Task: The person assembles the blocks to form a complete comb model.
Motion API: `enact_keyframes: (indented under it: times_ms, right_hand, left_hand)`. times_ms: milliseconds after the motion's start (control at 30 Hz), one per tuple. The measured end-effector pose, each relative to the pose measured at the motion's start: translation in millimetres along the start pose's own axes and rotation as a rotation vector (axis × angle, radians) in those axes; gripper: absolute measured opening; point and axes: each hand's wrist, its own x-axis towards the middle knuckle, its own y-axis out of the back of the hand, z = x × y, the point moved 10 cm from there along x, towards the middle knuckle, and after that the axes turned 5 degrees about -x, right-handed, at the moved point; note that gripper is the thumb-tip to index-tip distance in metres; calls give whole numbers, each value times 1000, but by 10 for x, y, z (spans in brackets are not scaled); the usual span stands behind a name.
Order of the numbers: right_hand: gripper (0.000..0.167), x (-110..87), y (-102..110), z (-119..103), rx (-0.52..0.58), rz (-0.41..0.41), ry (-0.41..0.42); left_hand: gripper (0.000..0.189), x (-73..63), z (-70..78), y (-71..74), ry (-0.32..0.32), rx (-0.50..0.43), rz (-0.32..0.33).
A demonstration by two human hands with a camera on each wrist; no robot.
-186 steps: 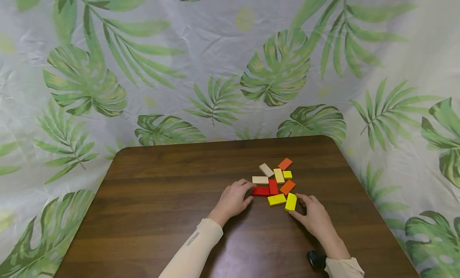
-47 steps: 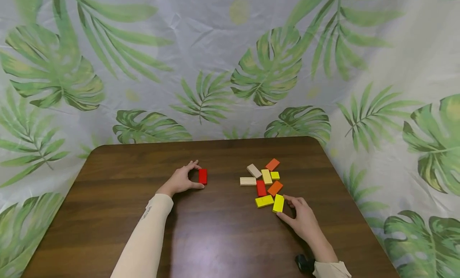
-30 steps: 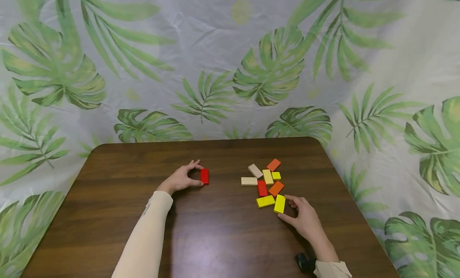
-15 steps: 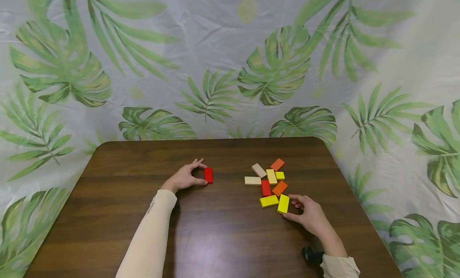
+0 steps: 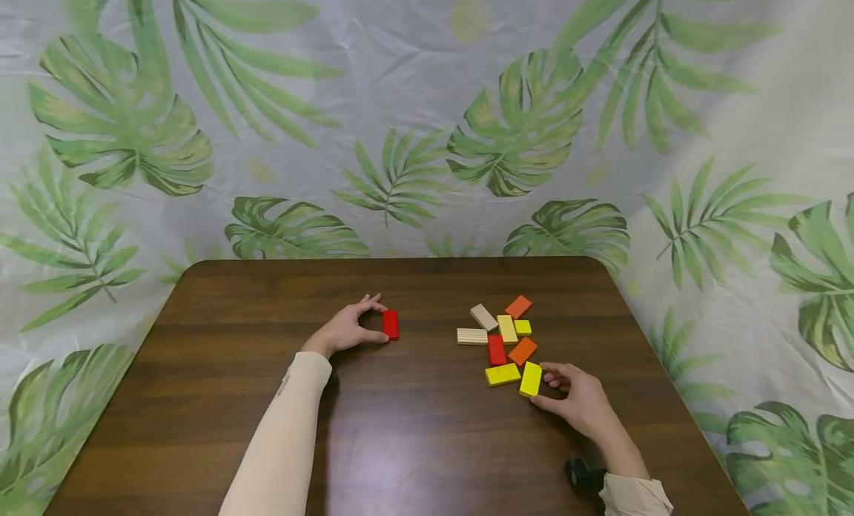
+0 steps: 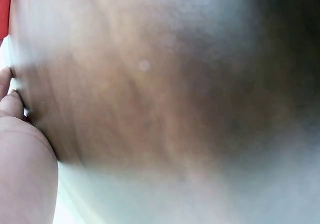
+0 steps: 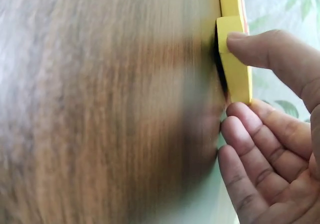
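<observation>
On the left side of the table, my left hand (image 5: 350, 328) pinches a red wooden block (image 5: 390, 325) by its two ends, thumb at the near end and a finger at the far end. At the front of the block group, my right hand (image 5: 580, 399) pinches a yellow block (image 5: 530, 379) between thumb and fingers; in the right wrist view the thumb presses on that yellow block (image 7: 235, 67), which is slightly raised off the table on one side. The left wrist view shows only part of the left hand (image 6: 25, 159) and a red edge at the corner.
Beside the right hand lie another yellow block (image 5: 502, 375), a red block (image 5: 497, 350), orange blocks (image 5: 523, 351), plain wooden blocks (image 5: 472, 336), a pale yellow block (image 5: 507, 329) and a small yellow block (image 5: 523, 328). The brown table (image 5: 414, 442) meets a leaf-patterned cloth behind.
Since the oldest frame, the left hand has carried one red block out of the group to the left. The right hand has stayed at the same yellow block; the view has shifted slightly.
</observation>
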Motion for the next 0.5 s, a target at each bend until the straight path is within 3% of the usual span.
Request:
enact_keyframes:
  times_ms: [233, 500]
  right_hand:
    - [63, 15, 51, -23, 17, 30, 19]
    - [62, 124, 193, -282, 12, 93, 96]
  left_hand:
    - [62, -1, -5, -6, 1, -5, -1]
    - [61, -18, 6, 2, -6, -3, 12]
